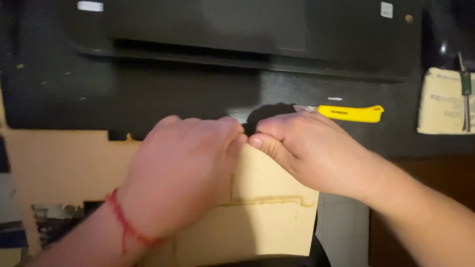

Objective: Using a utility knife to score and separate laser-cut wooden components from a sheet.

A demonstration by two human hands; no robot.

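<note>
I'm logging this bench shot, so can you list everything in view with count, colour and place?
cardboard: one sheet, tan, with cut lines, under both hands, at the table's near edge
knife: one, yellow handle, lying on the table beyond the right hand
table: one, black, across the upper picture
pad: one, beige, far right on the table
pen: one, dark, lying on the pad
bracelet: one, red, on the left wrist
left hand: grip pinched shut on the cardboard's top edge
right hand: grip pinched shut on the same edge, touching the left hand
</note>
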